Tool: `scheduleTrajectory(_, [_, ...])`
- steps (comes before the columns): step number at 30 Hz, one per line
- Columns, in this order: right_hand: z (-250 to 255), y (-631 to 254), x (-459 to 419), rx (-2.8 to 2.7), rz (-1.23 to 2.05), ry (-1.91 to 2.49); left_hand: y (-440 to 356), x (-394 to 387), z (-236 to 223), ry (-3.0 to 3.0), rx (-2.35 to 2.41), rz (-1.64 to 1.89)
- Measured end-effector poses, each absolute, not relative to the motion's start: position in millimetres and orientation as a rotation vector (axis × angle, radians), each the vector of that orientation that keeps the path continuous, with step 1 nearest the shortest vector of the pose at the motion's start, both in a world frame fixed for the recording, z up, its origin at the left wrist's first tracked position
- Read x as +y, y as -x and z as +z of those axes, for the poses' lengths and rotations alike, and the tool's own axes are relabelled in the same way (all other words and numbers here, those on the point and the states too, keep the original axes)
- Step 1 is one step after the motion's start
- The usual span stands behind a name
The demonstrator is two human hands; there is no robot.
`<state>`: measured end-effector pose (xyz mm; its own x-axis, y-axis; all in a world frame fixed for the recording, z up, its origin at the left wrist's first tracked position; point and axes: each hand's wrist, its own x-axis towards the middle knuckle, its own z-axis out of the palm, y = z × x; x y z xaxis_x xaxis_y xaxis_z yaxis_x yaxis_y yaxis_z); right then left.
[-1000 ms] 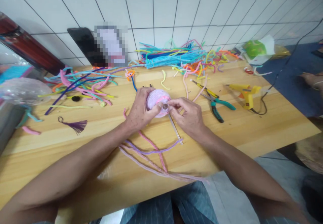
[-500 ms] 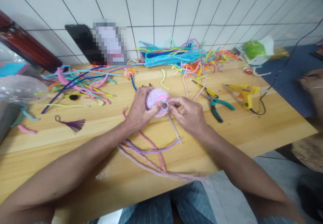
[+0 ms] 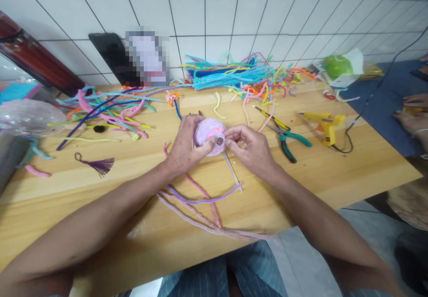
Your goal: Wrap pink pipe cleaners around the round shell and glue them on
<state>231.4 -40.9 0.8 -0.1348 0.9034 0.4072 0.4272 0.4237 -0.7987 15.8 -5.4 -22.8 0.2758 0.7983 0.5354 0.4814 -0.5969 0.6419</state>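
Note:
My left hand point(image 3: 185, 147) is wrapped round a ball wound from lilac and pink pipe cleaners point(image 3: 207, 132), held just above the wooden table point(image 3: 301, 176). My right hand point(image 3: 249, 147) pinches at the ball's right side, beside a small round metal piece point(image 3: 220, 141). A thin metal rod point(image 3: 232, 172) sticks out below the ball toward me. Loose lilac and pink pipe cleaners point(image 3: 200, 203) trail from the ball across the table's near edge.
Piles of coloured pipe cleaners point(image 3: 234, 76) lie along the tiled wall and at the left point(image 3: 107, 107). Pliers point(image 3: 286, 138), a yellow glue gun point(image 3: 324, 123), a purple tassel point(image 3: 96, 163) and a dark phone point(image 3: 115, 58) are around. Another person's hands point(image 3: 413, 112) show at far right.
My right fingers have shifted slightly up along the ball's side. The other person's hands at the far right have moved. The ball stays in place.

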Motion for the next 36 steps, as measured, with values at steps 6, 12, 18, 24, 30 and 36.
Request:
scheduleTrajectory(6, [-1, -230, -40, -1.716, 0.664, 1.139, -10, -4, -13, -2.260, 1.143, 1.068])
scheduleTrajectory(12, [3, -230, -43, -1.756, 0.622, 1.124, -8, 0, 2, -2.388, 1.074, 0.976])
scheduleTrajectory(18, [2, -229, -44, -1.725, 0.654, 1.090, -9, -4, 5, -2.356, 1.057, 0.964])
scheduleTrajectory(24, [1, -228, -43, -1.697, 0.699, 1.133, -10, -2, 5, -2.467, 1.013, 0.995])
scheduleTrajectory(30, [-2, -227, -42, -1.668, 0.734, 1.113, -12, -3, -6, -2.403, 1.068, 1.162])
scheduleTrajectory(36, [-8, -230, -39, -1.634, 0.727, 1.127, -17, -6, -16, -2.379, 1.122, 1.226])
